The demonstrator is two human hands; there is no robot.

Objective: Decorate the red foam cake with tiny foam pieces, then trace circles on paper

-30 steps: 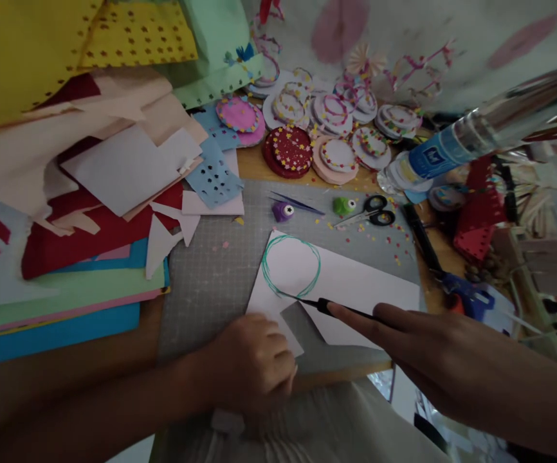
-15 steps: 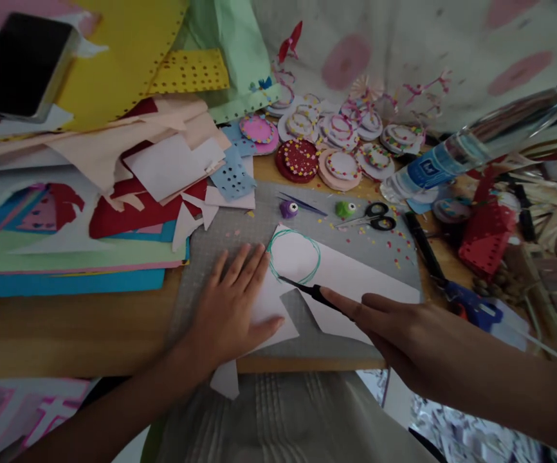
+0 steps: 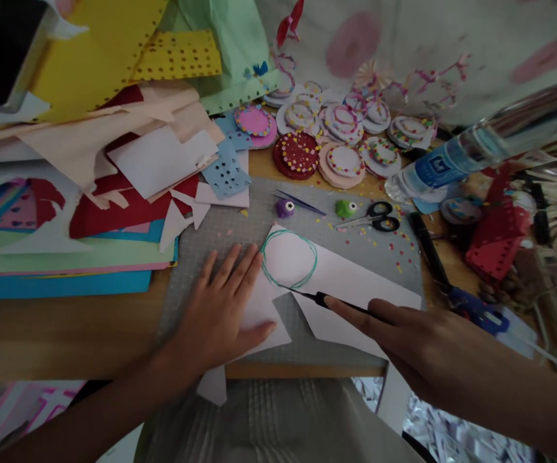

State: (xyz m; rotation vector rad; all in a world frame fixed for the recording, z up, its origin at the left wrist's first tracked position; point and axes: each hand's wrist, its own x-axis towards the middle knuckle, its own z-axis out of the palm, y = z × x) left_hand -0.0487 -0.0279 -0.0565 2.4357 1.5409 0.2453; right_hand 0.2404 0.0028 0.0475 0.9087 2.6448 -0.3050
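Note:
A white sheet of paper [image 3: 350, 283] with a green circle drawn on it lies on a grey cutting mat [image 3: 302, 347]. My left hand [image 3: 225, 305] is spread flat on the paper's left part, fingertips beside the circle. In my right hand [image 3: 418, 334] is a slim craft knife [image 3: 336, 300] with a black handle, its index finger stretched along it. The blade tip touches the paper at the lower edge of the circle. Just below, a notch is cut out of the sheet and the mat shows through.
Behind the paper lie tweezers [image 3: 302, 202], scissors [image 3: 379, 217], and purple [image 3: 285, 207] and green [image 3: 345, 208] bits. Decorated paper discs [image 3: 296, 154] stand at the back. A bottle [image 3: 437, 167] and glue gun [image 3: 476, 308] are right; stacked coloured paper [image 3: 66, 254] is left.
The knife tip has moved slightly along the lower edge of the circle, to the right relative to the paper. My left hand stays flat on the sheet. The camera view has shifted a little.

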